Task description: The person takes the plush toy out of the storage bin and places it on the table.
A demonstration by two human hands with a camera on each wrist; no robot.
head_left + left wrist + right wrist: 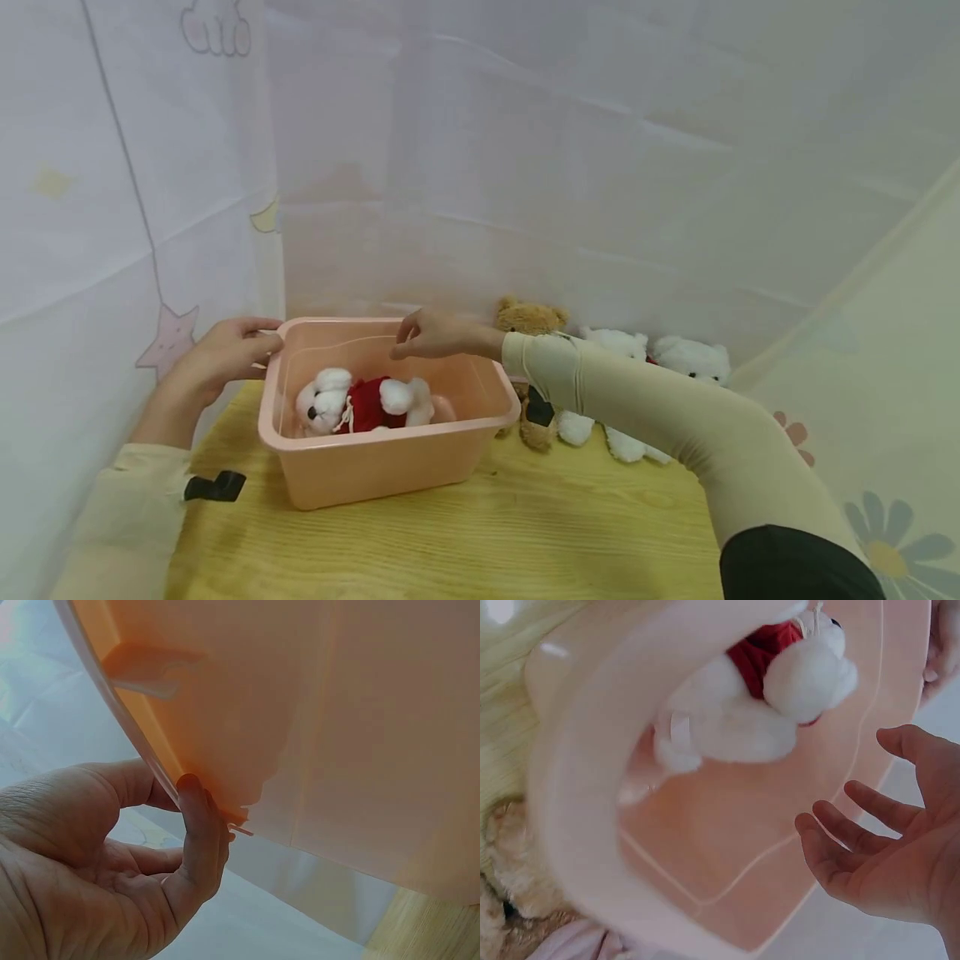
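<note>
A peach plastic bin (375, 462) stands on a yellow wooden table (525, 533). Inside it a white teddy bear in a red top (360, 404) lies on its side. My left hand (225, 354) grips the bin's left rim; in the left wrist view its thumb (199, 825) presses under the rim (127, 735) while a finger reaches over it. My right hand (427, 335) hovers over the bin's far rim, fingers relaxed and spread, holding nothing. In the right wrist view that hand (885, 847) hangs above the bin's floor (727, 825), close to the bear (735, 720).
A brown teddy bear (528, 317) sits behind the bin's right end. Two white bears (622, 342) (690, 358) lean against the sheer white curtain (525, 167) that closes in the table on all sides. Black wrist straps (217, 485) show on my sleeves.
</note>
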